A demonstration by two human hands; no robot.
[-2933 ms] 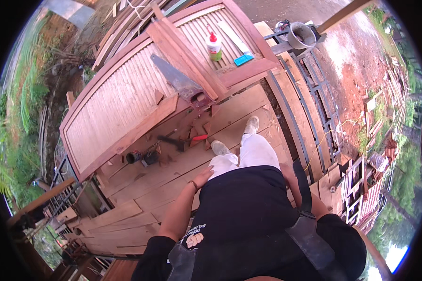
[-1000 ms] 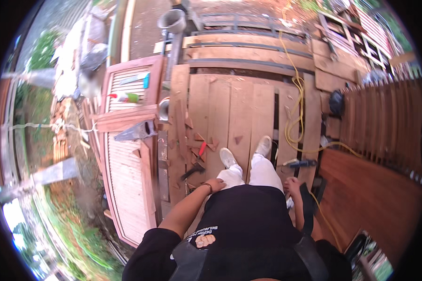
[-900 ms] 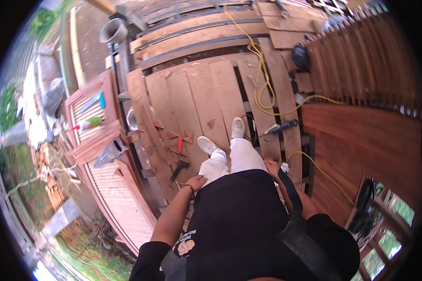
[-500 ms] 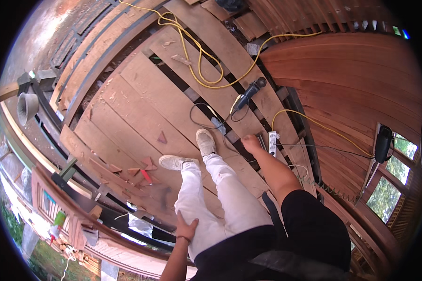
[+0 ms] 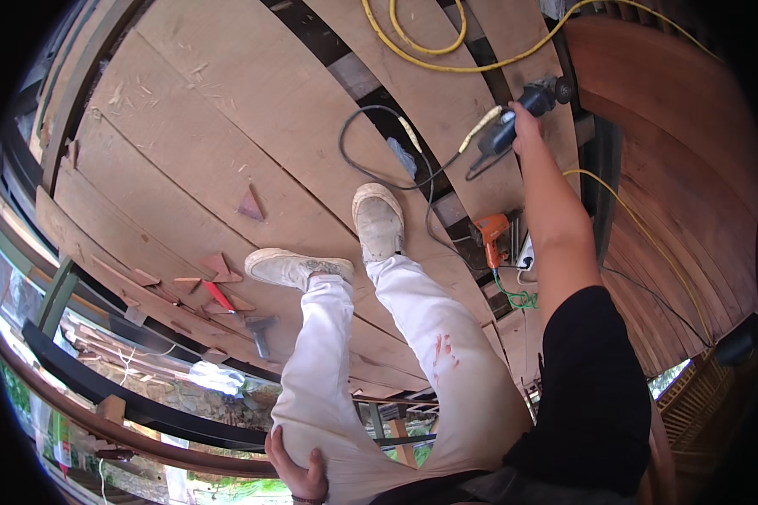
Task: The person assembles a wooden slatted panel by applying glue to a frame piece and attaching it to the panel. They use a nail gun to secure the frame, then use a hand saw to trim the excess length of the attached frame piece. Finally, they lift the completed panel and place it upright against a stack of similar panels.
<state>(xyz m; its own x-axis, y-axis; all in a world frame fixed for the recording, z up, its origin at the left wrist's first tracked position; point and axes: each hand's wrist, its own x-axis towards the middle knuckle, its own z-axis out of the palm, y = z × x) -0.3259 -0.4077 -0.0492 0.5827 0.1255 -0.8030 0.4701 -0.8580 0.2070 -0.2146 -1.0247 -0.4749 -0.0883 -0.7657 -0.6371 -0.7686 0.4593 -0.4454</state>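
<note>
My right arm reaches far out to the right, and my right hand is closed around the body of a dark angle grinder. The grinder lies on the boards, its round head pointing away to the right. Its black cord loops back over the boards, with pale tape wrapped on parts of it. On my left thigh rests my left hand, thumb apart from the fingers and holding nothing. Nearer than the grinder, beneath my right forearm, lies an orange nail gun with a green coiled hose.
Gaps run between the floor boards. A yellow cable curves across them. Triangular wood offcuts, a red-handled tool and a dark tool lie left of my shoes. A white power strip sits by my right forearm.
My right hand has moved from beside the power strip out to the grinder and taken hold of it. The view has shifted closer, and the orange nail gun has come into sight.
</note>
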